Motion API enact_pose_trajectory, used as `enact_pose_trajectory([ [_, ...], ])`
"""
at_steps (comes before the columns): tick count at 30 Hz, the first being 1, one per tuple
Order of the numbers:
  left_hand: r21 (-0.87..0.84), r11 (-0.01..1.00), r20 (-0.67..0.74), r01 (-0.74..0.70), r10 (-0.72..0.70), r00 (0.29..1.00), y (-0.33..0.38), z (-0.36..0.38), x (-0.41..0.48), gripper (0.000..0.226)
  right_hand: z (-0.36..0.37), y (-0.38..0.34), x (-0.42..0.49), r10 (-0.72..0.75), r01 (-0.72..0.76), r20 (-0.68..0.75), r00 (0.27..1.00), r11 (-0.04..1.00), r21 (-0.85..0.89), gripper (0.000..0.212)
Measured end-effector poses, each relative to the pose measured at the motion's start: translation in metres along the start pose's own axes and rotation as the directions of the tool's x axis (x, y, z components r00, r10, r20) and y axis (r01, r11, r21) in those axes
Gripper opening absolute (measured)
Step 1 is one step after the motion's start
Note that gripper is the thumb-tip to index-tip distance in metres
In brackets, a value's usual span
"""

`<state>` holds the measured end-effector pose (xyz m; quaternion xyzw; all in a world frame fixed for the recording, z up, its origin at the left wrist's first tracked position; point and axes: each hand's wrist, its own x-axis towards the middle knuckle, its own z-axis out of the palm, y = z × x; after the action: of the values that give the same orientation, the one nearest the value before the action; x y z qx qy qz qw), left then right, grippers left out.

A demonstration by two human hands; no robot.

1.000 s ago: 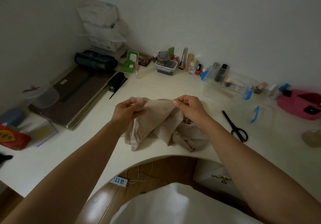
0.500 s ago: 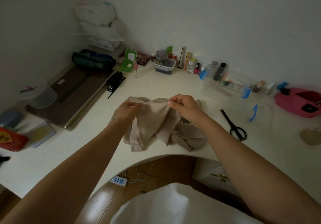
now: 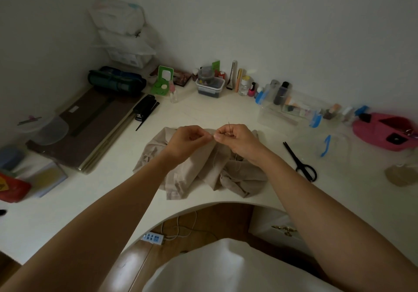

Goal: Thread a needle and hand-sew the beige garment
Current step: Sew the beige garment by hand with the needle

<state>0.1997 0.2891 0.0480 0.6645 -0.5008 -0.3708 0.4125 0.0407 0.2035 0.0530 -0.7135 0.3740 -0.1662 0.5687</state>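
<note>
Right hand [image 3: 235, 140] pinching needle [image 3: 229, 126], left hand [image 3: 187, 141] pinching beige garment [image 3: 203, 169]

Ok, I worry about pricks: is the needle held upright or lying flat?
Upright: the needle sticks up above the right hand, which pinches it over the beige garment.

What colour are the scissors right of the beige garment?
The long-bladed scissors are fully black; head view.

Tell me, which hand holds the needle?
The right hand: the needle sticks up from its pinched fingers. The left hand beside it pinches the garment instead.
</note>
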Motion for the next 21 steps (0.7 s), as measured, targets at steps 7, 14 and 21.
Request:
enact_pose_trajectory([
  [7, 0.001, 1.0, -0.008, -0.005, 0.005, 1.0, -0.0005, 0.0011, -0.0008, 0.02, 0.0014, -0.0034, -0.0008, 0.012, -0.012, 0.001, 1.0, 1.0, 0.011, 0.011],
  [14, -0.022, 0.999, -0.019, 0.04, -0.04, 0.999, -0.0002, 0.0005, -0.0009, 0.023, 0.0031, -0.0044, -0.0004, 0.015, -0.015, 0.0, 1.0, 1.0, 0.018, 0.017],
  [21, -0.088, 0.994, -0.071, 0.069, -0.076, 0.995, 0.001, 0.0001, -0.0029, 0.019, 0.0049, -0.0006, 0.0009, 0.031, -0.029, -0.034, 0.999, 0.998, 0.061, 0.021],
])
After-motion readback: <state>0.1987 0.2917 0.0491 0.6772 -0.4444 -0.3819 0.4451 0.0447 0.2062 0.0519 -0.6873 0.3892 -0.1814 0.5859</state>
